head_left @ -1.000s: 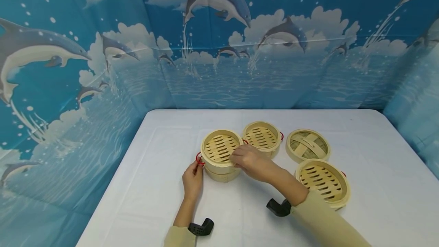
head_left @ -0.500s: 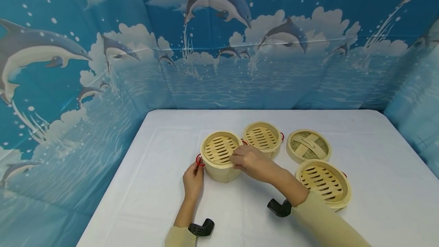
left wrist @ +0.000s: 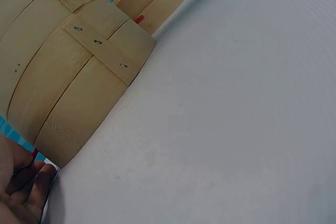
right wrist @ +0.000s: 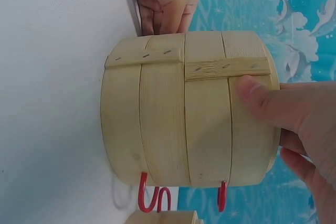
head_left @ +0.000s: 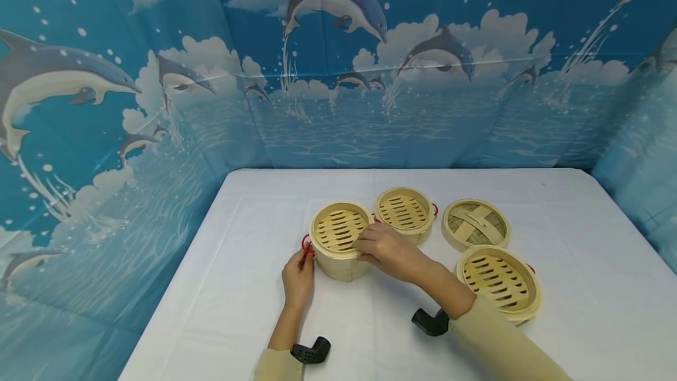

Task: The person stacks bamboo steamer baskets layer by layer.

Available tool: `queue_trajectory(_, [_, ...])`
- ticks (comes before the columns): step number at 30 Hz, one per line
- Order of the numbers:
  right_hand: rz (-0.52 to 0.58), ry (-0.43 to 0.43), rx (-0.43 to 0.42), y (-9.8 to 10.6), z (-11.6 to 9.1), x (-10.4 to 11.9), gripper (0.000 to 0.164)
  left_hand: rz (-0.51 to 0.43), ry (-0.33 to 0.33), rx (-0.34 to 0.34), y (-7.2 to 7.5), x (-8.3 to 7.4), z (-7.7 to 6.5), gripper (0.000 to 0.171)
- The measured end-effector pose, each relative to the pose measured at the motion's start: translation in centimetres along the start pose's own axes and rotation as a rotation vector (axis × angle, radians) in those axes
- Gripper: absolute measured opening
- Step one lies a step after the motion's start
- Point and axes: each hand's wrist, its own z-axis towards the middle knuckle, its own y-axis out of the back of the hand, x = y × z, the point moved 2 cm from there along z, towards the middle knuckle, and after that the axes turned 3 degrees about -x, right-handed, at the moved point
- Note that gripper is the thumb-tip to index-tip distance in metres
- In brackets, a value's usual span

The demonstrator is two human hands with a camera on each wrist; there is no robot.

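Observation:
Two round bamboo steamer baskets stand stacked on the white table. My right hand [head_left: 388, 250] pinches the front-right rim of the upper basket [head_left: 340, 230], thumb on its outer wall and fingers over the edge. The upper basket sits level on the lower basket [left wrist: 73, 93], their walls flush. At the left side of the stack, my left hand [head_left: 298, 278] holds low by a red handle [head_left: 307, 244], with a bit of red between thumb and fingers in the left wrist view. More red handles [right wrist: 222, 196] hang from the opposite side of both baskets.
Behind the stack to the right is another slatted steamer basket [head_left: 404, 210] with red handles. A woven bamboo lid [head_left: 475, 224] lies farther right, and one more basket [head_left: 497, 281] rests in front of it near my right forearm. A dolphin-printed curtain [head_left: 338, 122] surrounds the table.
The upper basket has settled slightly at the front, and the step between the two baskets has evened out. Both hands stay nearly where they were.

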Motion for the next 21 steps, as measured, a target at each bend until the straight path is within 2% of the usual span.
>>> queue_trajectory(8, [-0.015,-0.013,-0.009,-0.3,0.2,0.4,0.022,0.039,-0.014,-0.018,0.0,0.0,0.1,0.020])
queue_trajectory(21, [-0.050,-0.020,-0.045,-0.7,0.4,1.0,0.022,0.026,0.030,-0.013,0.0,-0.1,0.0,0.023])
